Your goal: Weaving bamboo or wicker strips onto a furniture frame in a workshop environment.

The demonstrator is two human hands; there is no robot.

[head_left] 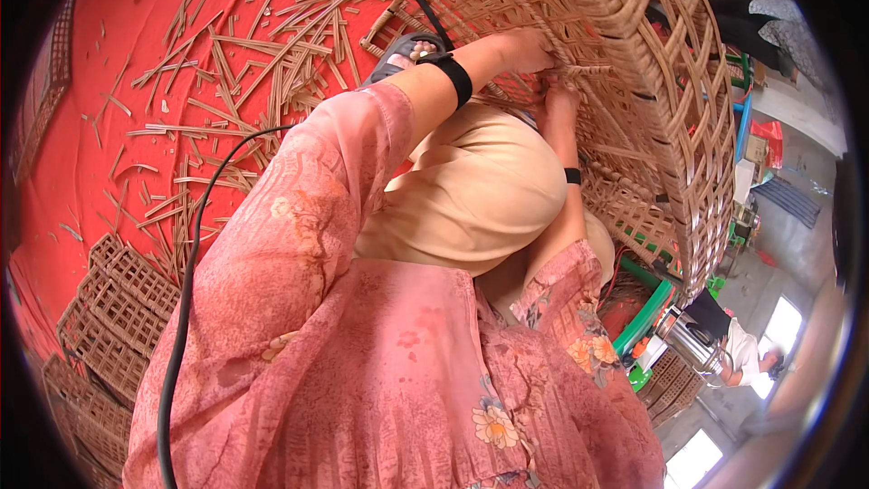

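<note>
Strips (272,43) are littering the red sheet (109,0) at left. Rightward, the left hand (529,50) is resting at the inner side of the basket (634,63); the right hand (558,98) is lying just beside it, below. Whether either is clamping the basket cannot be told. Basket is extending right of both, long axis running from top to lower right.

Floor: red covering (109,27), creased, brightly lit. Right side, edge-distorted: grey wall (731,421), two windows (783,324) glaring white.
</note>
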